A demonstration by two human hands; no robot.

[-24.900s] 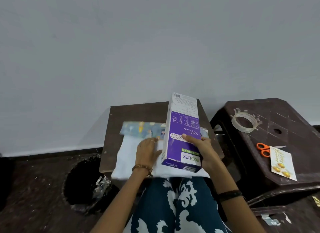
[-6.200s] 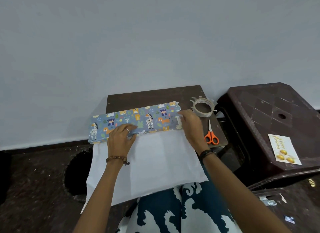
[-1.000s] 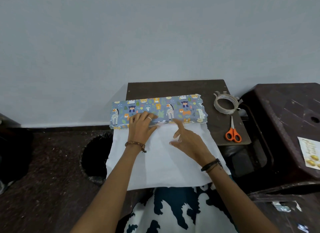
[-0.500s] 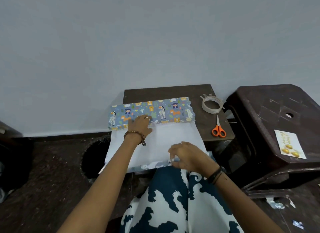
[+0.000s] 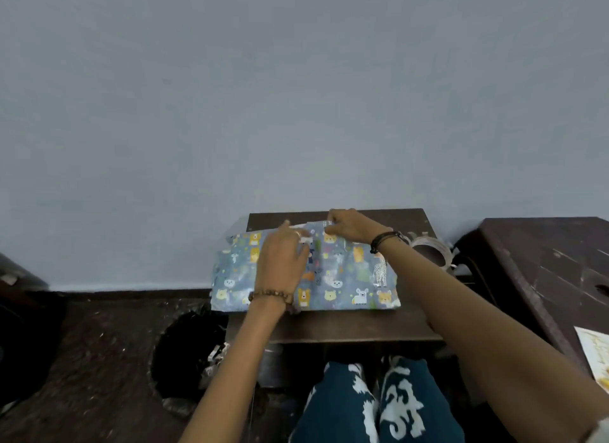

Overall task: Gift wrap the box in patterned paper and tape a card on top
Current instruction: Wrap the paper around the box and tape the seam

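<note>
Lying flat across the small dark table (image 5: 329,327), the box is fully covered by the animal-print patterned paper (image 5: 346,278). Left hand (image 5: 283,261) presses down flat on the paper's middle, fingers straight; right hand (image 5: 349,226) pinches the paper's far edge at the top seam. Tape roll (image 5: 431,248) sits just right of the box, card (image 5: 593,353) on the stool (image 5: 543,261) at far right.

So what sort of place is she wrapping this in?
Probably a plain room at home, not a workshop: a small dark wooden table against a bare grey wall, a brown plastic stool beside it, and a bin on the dark floor.
</note>
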